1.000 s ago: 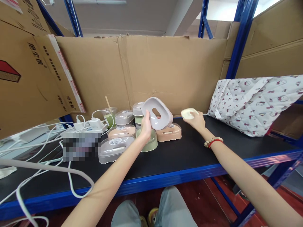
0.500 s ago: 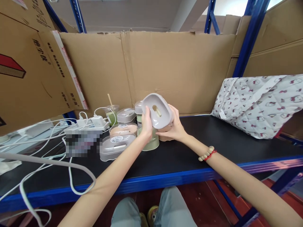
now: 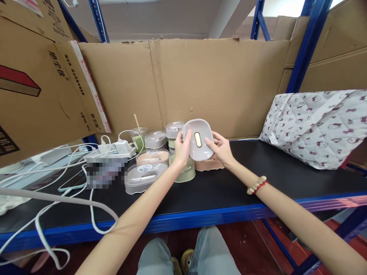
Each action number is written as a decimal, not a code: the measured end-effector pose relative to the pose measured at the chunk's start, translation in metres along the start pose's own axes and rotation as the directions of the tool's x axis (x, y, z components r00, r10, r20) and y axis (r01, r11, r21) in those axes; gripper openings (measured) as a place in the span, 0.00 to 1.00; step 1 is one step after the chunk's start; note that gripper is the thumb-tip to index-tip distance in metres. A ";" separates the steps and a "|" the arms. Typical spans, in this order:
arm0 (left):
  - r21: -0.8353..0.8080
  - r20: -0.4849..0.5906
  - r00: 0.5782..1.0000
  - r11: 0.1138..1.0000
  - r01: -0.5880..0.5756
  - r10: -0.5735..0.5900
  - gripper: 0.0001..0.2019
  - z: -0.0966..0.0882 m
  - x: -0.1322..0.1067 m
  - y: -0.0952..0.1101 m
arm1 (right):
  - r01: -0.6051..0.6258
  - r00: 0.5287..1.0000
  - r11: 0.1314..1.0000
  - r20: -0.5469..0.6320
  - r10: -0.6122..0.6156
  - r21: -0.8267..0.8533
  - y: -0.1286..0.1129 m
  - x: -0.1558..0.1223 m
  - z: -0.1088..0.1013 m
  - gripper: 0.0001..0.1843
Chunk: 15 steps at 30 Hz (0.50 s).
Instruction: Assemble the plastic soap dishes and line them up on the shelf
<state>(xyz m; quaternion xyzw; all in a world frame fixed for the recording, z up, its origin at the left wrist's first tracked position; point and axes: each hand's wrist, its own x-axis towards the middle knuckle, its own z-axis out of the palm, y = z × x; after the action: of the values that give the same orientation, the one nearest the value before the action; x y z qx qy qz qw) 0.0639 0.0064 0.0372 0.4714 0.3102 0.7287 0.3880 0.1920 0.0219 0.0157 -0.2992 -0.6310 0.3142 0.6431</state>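
Note:
Between both hands I hold up a light grey, rounded plastic lid [image 3: 202, 151], its broad face with a cream oval in the middle turned toward me. My left hand [image 3: 182, 149] grips its left edge, thumb on the face. My right hand [image 3: 222, 148] is closed on the right edge, thumb also in front. Partly hidden below it, a brown scalloped-edged container [image 3: 210, 164] and a green container [image 3: 186, 172] stand on the black shelf [image 3: 218, 194].
Left of my hands are a grey lidded box [image 3: 146, 177], a peach lidded box [image 3: 153, 156], stacked containers [image 3: 174, 130] and a green drink cup [image 3: 139, 141] with a straw. White cables and a power strip [image 3: 114, 152] lie further left. A quilted bag [image 3: 315, 130] stands at right.
The grey lid has turned from a tilted pose to facing me and moved slightly right. My right hand has shifted to its right edge, thumb now in front.

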 end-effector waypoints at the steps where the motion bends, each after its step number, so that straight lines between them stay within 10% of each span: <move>1: 0.000 0.006 1.000 1.000 0.003 -0.003 0.11 0.000 0.000 0.000 | 0.001 1.000 1.000 -0.009 -0.001 -0.004 0.000 0.000 0.000 0.32; 9: 0.026 -0.118 0.989 0.996 -0.090 0.093 0.13 0.000 0.000 0.001 | 0.023 0.993 0.993 -0.109 -0.036 -0.115 -0.005 0.005 -0.012 0.27; 15: -0.062 -0.241 0.964 0.989 -0.133 0.115 0.11 -0.006 0.010 0.009 | -0.131 0.969 0.797 -0.245 -0.022 -0.590 0.005 0.029 -0.049 0.09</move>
<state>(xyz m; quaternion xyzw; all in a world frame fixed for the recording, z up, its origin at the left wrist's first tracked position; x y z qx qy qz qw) 0.0532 0.0099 0.0463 0.3844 0.2957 0.8140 0.3198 0.2407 0.0487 0.0284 -0.5416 -0.6068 0.0779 0.5766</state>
